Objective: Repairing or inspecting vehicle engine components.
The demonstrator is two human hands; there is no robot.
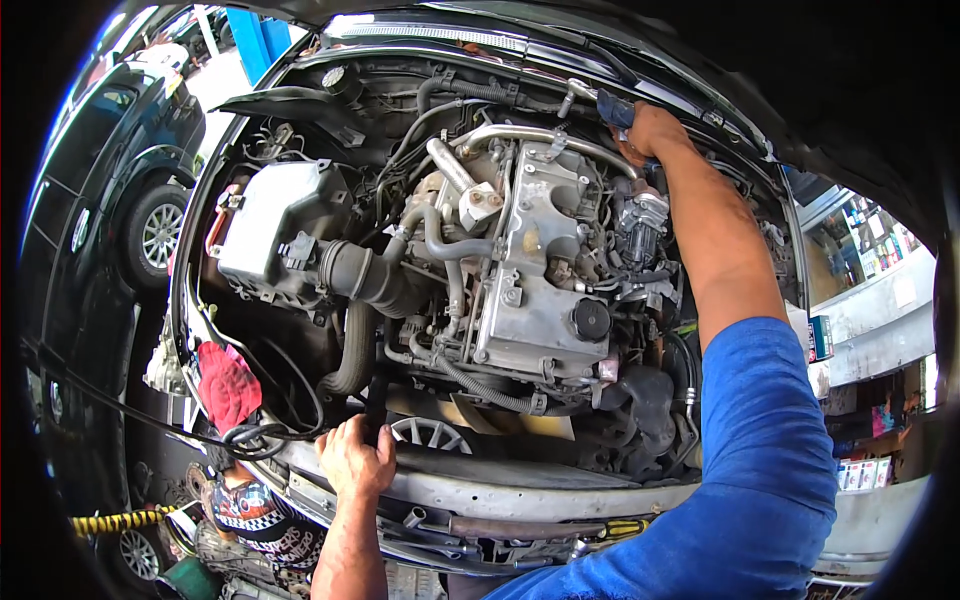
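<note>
My right hand [655, 130] reaches to the back right of an open engine bay, fingers closed on a dark blue-grey cloth [614, 108] near a metal pipe. My left hand [357, 455] rests on the front edge [440, 490] of the bay, thumb apart and fingers slightly bent over it. Between them lies the engine with its metal valve cover [530, 310], black oil cap [590, 318] and corrugated intake hose [365, 275]. A red rag [228, 385] hangs at the front left, beside black cables [290, 400].
Tools, including a yellow-black one [625, 530], lie along the front. Another person in patterned clothing [265, 510] is at lower left, near a yellow coiled hose [115, 523]. A dark vehicle [85, 250] stands left; shelves with goods [865, 240] are right. The raised hood hangs overhead.
</note>
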